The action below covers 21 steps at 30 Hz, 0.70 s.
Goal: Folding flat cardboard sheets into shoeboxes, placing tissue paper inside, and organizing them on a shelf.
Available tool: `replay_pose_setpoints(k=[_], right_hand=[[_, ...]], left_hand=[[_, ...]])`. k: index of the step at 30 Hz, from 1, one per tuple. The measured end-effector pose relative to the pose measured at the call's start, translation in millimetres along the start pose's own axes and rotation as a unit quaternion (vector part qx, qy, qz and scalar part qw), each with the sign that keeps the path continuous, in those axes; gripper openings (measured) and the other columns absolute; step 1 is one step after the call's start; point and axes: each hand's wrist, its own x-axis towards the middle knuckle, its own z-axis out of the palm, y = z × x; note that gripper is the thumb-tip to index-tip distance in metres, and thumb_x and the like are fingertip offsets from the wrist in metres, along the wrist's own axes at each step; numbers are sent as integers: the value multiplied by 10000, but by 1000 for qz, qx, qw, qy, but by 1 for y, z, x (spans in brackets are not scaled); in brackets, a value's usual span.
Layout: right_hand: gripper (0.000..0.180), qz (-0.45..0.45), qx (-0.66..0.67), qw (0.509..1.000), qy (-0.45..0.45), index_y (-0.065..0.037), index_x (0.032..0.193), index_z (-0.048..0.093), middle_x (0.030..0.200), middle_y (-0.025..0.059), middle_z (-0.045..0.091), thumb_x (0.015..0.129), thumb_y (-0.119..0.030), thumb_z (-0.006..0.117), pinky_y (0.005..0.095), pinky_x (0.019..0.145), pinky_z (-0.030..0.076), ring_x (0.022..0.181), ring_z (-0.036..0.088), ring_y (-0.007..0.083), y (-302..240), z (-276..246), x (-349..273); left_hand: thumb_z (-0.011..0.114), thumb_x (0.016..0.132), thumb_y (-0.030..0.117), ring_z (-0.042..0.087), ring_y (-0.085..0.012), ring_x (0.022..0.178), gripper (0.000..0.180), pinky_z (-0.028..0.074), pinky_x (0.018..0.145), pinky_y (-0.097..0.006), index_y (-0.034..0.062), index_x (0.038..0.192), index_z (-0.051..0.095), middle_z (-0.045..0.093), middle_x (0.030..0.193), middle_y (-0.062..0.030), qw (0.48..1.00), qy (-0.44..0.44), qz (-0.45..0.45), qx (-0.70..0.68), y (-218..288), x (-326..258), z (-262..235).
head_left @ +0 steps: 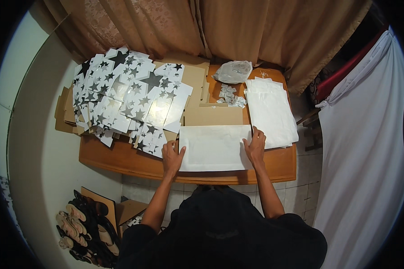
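hands flat on white sheet lying at the near edge of the wooden table; left hand presses its 9 o'clock edge, fingers spread, nothing gripped; right hand presses the 3 o'clock edge, palm down, also open and holding nothing; sheet sits at 6 o'clock of the table, its near border almost flush with the table lip.

surroundings: stack of white sheets at 3 o'clock of the work piece, touching or just overlapping its corner under the right hand, cannot tell which; brown card blanks at 12 o'clock, touching its far edge; heap of star-printed cut-outs at 10 o'clock, nearest pieces just beside the left hand; small white scraps and a clear plastic bag further off at 12 o'clock; shoes on the floor at 7 o'clock.

risks, judged: sheet lies close to the table lip; a pull toward the body could slide it over the edge, since only flat palm pressure holds it; uneven pressure between the two hands could skew or crease it; right hand's fingers near the white stack could drag the top sheet along; left wrist could nudge the loose star-printed pieces, which hang near the table's front edge, and tip them onto the floor.
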Motion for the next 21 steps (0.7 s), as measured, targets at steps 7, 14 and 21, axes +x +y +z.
replay_pose_setpoints(k=[7, 14, 21], right_hand=[[364, -201, -18, 959, -199, -65, 1174, 678, 1197, 186, 589, 812, -31, 677, 478, 919, 507, 1111, 551, 406, -28, 17, -23], [399, -177, -97, 955, -217, -116, 1239, 673, 1163, 188, 593, 853, -67, 583, 466, 819, 555, 1020, 592, 383, -22, 56, -49], [476, -169, -146, 931, -289, -121, 1387, 536, 1256, 213, 523, 912, -99, 565, 493, 856, 571, 1112, 583, 409, -6, 93, -50]], left_hand=[[724, 883, 151, 577, -348, 1103, 321, 486, 870, -471, 23, 1163, 634, 594, 1163, -172, 940, -208, 266, 44, 42, 11, 13], [758, 792, 118, 568, -348, 1060, 461, 494, 816, -480, 49, 1221, 603, 566, 1134, -172, 883, -241, 352, 195, 21, -2, 57], [865, 694, 156, 553, -391, 1180, 692, 526, 900, -483, 40, 1291, 534, 539, 1211, -208, 868, -314, 306, 233, 10, 8, 83]])
